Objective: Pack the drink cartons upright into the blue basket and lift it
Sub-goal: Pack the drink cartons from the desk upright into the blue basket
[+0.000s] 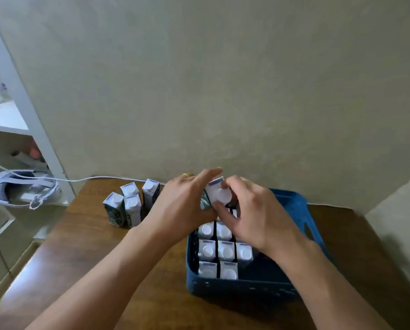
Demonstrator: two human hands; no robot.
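A blue basket stands on the wooden table, right of centre. Several white-topped drink cartons stand upright in rows along its left side. Above the basket's far left part, one drink carton is tilted and gripped from both sides. My left hand holds its left face. My right hand holds its cap end and right side. Several more cartons stand upright in a group on the table to the left of the basket.
The wooden table meets a beige wall behind. A white cable runs along the table's back edge to a grey headset at the left. A white shelf unit stands far left.
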